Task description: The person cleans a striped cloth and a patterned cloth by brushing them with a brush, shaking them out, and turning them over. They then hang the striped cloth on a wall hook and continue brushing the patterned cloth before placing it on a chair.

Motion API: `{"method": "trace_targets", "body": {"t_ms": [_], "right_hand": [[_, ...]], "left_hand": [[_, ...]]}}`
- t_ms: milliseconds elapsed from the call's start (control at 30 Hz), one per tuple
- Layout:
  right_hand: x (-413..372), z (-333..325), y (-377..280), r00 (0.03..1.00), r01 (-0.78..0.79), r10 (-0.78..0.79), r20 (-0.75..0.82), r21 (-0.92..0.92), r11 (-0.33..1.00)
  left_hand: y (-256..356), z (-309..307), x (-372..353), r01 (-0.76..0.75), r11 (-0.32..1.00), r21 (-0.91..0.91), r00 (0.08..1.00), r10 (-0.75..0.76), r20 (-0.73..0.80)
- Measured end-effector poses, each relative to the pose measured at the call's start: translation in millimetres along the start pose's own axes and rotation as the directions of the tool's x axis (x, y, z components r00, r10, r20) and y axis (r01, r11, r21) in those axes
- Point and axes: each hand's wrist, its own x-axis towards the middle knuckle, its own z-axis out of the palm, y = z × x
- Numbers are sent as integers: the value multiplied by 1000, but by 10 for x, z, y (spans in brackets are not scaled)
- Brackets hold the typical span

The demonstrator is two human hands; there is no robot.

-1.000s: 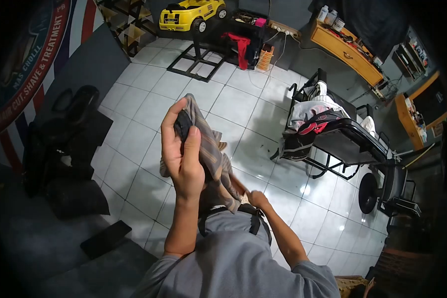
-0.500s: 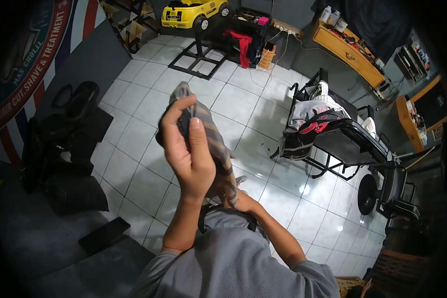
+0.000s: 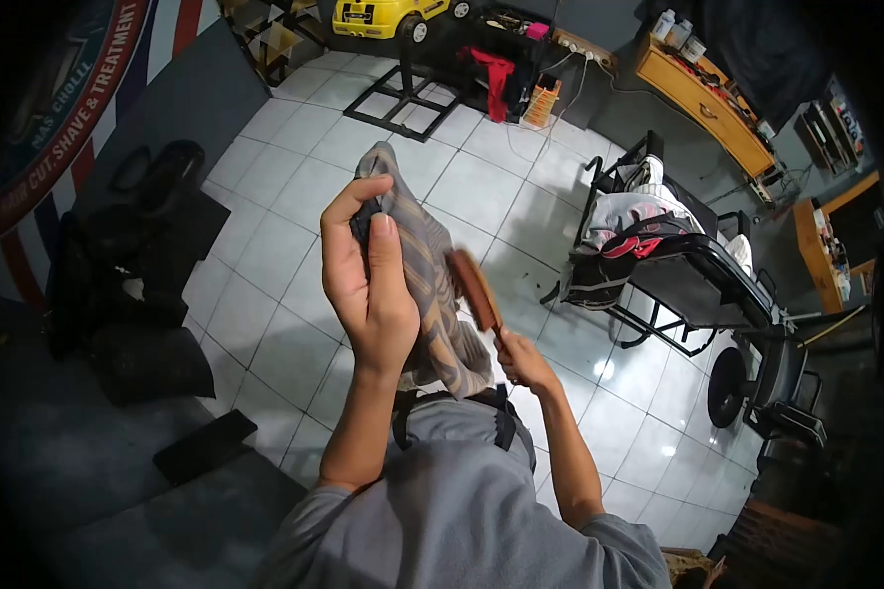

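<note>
A grey and brown patterned cloth [image 3: 427, 265] hangs in front of my body, its top edge pinched between the thumb and fingers of my left hand [image 3: 363, 265]. Dark material shows behind that pinch. My right hand [image 3: 525, 361] is closed round the handle of a brown wooden brush [image 3: 473, 290]. The brush head stands upright at the right side of the cloth, slightly blurred; whether its bristles touch the fabric is unclear.
To the right, a black-framed chair [image 3: 688, 280] bears a bag and clothes [image 3: 629, 236]. A wooden drawer shelf [image 3: 702, 103] is on the wall behind. A black metal stand [image 3: 403, 103] and a yellow toy car [image 3: 378, 18] are at the back. Dark seats stand left.
My right hand has come up and outward from the cloth's lower end, and the brush is now visible in it. The cloth hangs more spread out below my left hand.
</note>
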Motion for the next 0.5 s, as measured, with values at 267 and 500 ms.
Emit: {"method": "trace_targets", "body": {"t_ms": [267, 500], "right_hand": [[-294, 601, -274, 858, 76, -202, 472, 271, 959], [413, -40, 1305, 964, -198, 219, -150, -955, 220]], "left_hand": [[-29, 144, 19, -42, 999, 23, 998, 43, -51], [-4, 58, 185, -114, 987, 110, 968, 135, -213]]}}
